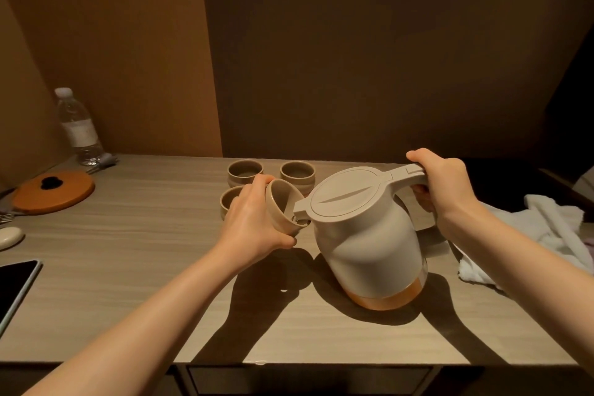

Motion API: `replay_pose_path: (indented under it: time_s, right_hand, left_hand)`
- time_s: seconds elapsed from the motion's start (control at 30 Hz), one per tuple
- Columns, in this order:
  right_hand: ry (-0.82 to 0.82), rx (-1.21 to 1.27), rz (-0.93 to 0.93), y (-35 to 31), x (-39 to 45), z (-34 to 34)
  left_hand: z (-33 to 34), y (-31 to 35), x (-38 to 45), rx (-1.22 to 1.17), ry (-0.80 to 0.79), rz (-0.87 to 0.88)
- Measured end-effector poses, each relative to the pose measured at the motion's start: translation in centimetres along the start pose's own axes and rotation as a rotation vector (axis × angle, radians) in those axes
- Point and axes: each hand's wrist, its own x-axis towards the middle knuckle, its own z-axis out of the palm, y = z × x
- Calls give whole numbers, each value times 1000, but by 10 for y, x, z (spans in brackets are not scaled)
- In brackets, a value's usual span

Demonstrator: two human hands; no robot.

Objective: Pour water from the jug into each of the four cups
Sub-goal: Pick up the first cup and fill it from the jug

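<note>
- A wood-grain table [135, 254] in pale grey-beige fills the lower half of the view; everything below is placed relative to it.
- Behind its far left edge stands a warm orange-brown wall panel [106, 51].
- Behind its far centre and right, a darker brown wall [369, 51] lies in shade.
- Beyond its right end the room falls into near blackness [572, 100]; what stands there cannot be made out.
- Under its near edge sits a dark front, possibly a drawer [308, 379].
- Light falls from above and behind, casting hard, dark shadows toward the table's near edge.
</note>
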Motion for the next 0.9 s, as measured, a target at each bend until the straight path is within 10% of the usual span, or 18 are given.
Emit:
replay_pose_path:
  time_s: [0.9]
  right_hand:
    - [-73,-23,-29,-4,0,1]
  left_hand:
    - [4,-9,-3,-72,12,-10]
